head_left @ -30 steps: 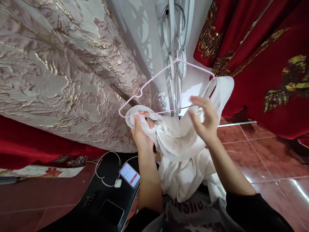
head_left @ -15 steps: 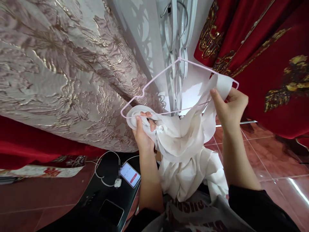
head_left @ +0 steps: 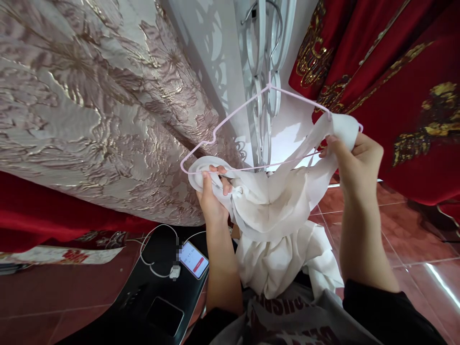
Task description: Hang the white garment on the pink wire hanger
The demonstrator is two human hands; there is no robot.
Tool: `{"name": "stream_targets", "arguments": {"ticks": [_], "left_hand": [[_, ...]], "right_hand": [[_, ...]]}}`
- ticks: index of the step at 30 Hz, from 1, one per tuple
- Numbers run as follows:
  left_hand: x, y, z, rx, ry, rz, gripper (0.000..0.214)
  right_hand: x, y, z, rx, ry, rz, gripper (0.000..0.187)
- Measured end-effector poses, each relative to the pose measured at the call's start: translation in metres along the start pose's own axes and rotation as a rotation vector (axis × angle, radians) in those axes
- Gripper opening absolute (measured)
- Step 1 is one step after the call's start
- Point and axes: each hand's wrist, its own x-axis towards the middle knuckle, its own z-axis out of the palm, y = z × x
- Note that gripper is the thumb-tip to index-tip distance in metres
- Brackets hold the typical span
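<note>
A pink clothes hanger [head_left: 241, 108] hangs by its metal hook [head_left: 279, 36] in front of a white rack. A white garment [head_left: 268, 215] trails from between my hands down over my lap. My right hand [head_left: 359, 160] grips one shoulder of the garment, which is draped over the hanger's right arm near its tip. My left hand [head_left: 214, 191] is closed at the hanger's lower left corner, pinching a bunched, rounded part of the garment against the bar. The hanger's left arm above that is bare.
Embossed pinkish curtain fabric [head_left: 108, 110] fills the left side. Red velvet with gold embroidery [head_left: 402, 96] hangs at right. Below left, a black surface [head_left: 140, 282] carries a lit phone [head_left: 194, 259], a dark phone [head_left: 165, 316] and a white cable. Red tiles [head_left: 388, 225] cover the floor.
My right hand has moved right and slightly outward, drawing the garment's shoulder further along the hanger's right arm. My left hand has hardly moved.
</note>
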Motion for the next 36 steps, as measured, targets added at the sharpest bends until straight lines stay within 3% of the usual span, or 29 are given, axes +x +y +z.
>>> {"name": "stream_targets", "arguments": {"ticks": [2, 6, 8, 12, 16, 19, 22, 24, 26, 30, 32, 36], "left_hand": [[0.001, 0.002, -0.001, -0.005, -0.008, -0.005, 0.034], [0.003, 0.005, -0.003, -0.012, -0.018, -0.021, 0.032], [0.003, 0.005, -0.003, -0.016, -0.022, -0.034, 0.031], [0.003, 0.004, -0.003, -0.025, -0.04, -0.042, 0.026], [0.002, 0.003, -0.002, -0.012, -0.021, -0.014, 0.028], [0.004, 0.002, -0.001, 0.004, -0.009, 0.004, 0.03], [0.005, -0.002, -0.001, 0.007, -0.013, -0.027, 0.031], [0.004, -0.005, -0.001, -0.01, -0.024, -0.057, 0.032], [0.002, -0.008, 0.001, -0.029, -0.039, -0.083, 0.032], [-0.006, -0.015, 0.004, -0.003, -0.008, -0.066, 0.03], [-0.009, -0.017, 0.002, 0.046, 0.019, -0.047, 0.032], [-0.004, -0.003, -0.013, 0.14, 0.098, -0.061, 0.033]], "right_hand": [[0.006, -0.004, -0.01, 0.079, -0.091, 0.079, 0.019], [0.029, -0.024, -0.026, 0.221, -0.472, 0.202, 0.023], [0.043, -0.038, -0.027, 0.255, -0.57, 0.216, 0.029], [0.068, -0.048, -0.025, 0.443, -0.376, 0.24, 0.028], [0.075, -0.012, -0.034, 0.654, -0.016, 0.273, 0.019], [0.048, 0.023, -0.036, 0.705, 0.289, 0.16, 0.011], [0.0, 0.04, -0.021, 0.528, 0.411, -0.061, 0.015], [-0.028, 0.039, -0.006, 0.395, 0.341, -0.121, 0.021], [-0.044, 0.036, 0.009, 0.256, 0.181, -0.147, 0.023], [-0.039, 0.041, 0.028, -0.022, -0.193, -0.175, 0.028], [-0.032, 0.049, 0.035, -0.062, -0.233, -0.198, 0.03], [-0.031, 0.059, 0.042, -0.075, -0.126, -0.234, 0.03]]}}
